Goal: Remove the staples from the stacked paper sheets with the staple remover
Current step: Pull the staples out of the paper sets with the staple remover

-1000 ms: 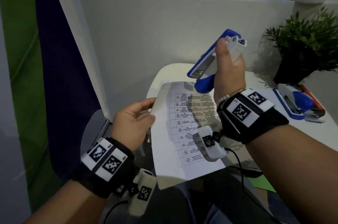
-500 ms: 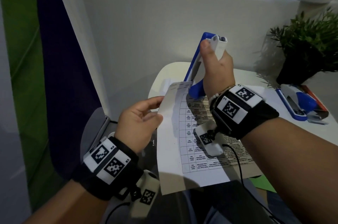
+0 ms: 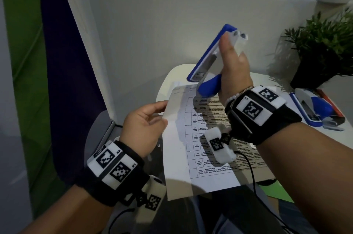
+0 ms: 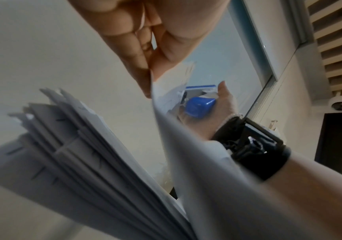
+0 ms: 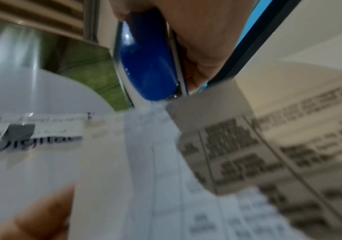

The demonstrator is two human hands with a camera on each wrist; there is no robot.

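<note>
The stapled paper sheets (image 3: pixel 191 147) are held up off the desk (image 3: pixel 172 79), over its near edge, by the left hand (image 3: pixel 145 124). Its thumb and fingers are pinched on the left margin, presumably so that the far corner is kept taut and steady. In the left wrist view the lower sheets are seen fanned apart beneath the top one.

The blue-and-white stapler (image 3: pixel 208 56) is gripped in the right hand (image 3: pixel 235 73), with the fingers curled round its body. It is stood nearly upright with its blue lower end set against the far edge of the sheets. That end is judged to serve as the staple remover, and the steep angle is likely chosen for levering under a staple. No staple can be made out.

Toward the desk's right edge a black pot (image 3: pixel 313 73) is filled with a green plant (image 3: pixel 324 36). Beside it a second stapler (image 3: pixel 313 107) is laid by a red box (image 3: pixel 332 103), whose contents cannot be told.
</note>
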